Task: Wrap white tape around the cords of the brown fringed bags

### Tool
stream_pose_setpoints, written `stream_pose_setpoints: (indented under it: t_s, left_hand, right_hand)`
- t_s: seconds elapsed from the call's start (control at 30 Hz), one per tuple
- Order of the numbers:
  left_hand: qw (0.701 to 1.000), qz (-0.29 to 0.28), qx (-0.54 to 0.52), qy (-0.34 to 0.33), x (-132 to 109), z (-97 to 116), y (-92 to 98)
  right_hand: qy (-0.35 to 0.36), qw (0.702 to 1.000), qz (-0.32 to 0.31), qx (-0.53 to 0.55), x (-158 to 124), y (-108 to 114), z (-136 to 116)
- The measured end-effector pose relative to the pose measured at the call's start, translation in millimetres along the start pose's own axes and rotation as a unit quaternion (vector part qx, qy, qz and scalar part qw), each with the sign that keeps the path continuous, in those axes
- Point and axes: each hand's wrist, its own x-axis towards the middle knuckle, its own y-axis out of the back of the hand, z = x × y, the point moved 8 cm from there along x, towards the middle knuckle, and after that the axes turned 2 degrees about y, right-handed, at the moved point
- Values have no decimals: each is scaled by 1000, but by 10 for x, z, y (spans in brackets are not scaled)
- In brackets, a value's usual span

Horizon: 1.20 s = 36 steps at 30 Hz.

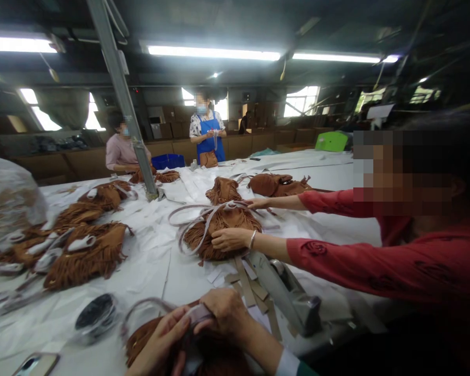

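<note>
At the bottom centre, my left hand and my right hand are close together, both closed on a pale wrapped bag strap. The strap belongs to a brown fringed bag lying beneath my hands, mostly hidden by them. Part of the strap loops up behind my left hand. Left of it sits a dark round dish in clear plastic. A phone lies at the lower left edge.
A co-worker in red sleeves reaches across from the right onto another fringed bag. A grey tape dispenser and cardboard strips lie near my right arm. Fringed bags are piled left. A metal post rises beyond.
</note>
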Motion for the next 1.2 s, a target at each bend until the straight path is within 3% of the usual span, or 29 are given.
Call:
stream_pose_setpoints:
  t_s: [0.1,0.2,0.27,0.37,0.53,0.77,0.9,1.0,1.1,1.2]
  left_hand:
    - [998,58,-14,-9,21,-10,127]
    - [997,77,-29,0,60,-60,218]
    - [996,74,-46,1,80,-87,258]
    - [992,97,-85,0,80,-125,354]
    - [980,130,-148,6,77,-178,470]
    - [974,101,-197,42,127,-261,472]
    - [972,95,-215,22,127,-245,464]
    - [974,89,-208,6,119,-213,434]
    - [978,96,-182,-25,79,-139,384]
    - [985,106,-123,-64,-11,-11,277]
  right_hand:
    - [-147,988,33,-31,-118,112,499]
    - [-306,944,39,-115,-332,166,1031]
    - [-347,926,35,-144,-414,123,1210]
    - [-372,915,30,-155,-460,6,1274]
    - [-362,924,54,-114,-474,-11,1172]
    - [-322,942,94,1,-490,309,905]
    - [-365,910,95,171,-609,382,533]
    - [-370,882,25,292,-677,253,153]
    - [-383,855,-22,348,-710,121,-101]
    - [-400,832,-9,383,-659,33,-197]
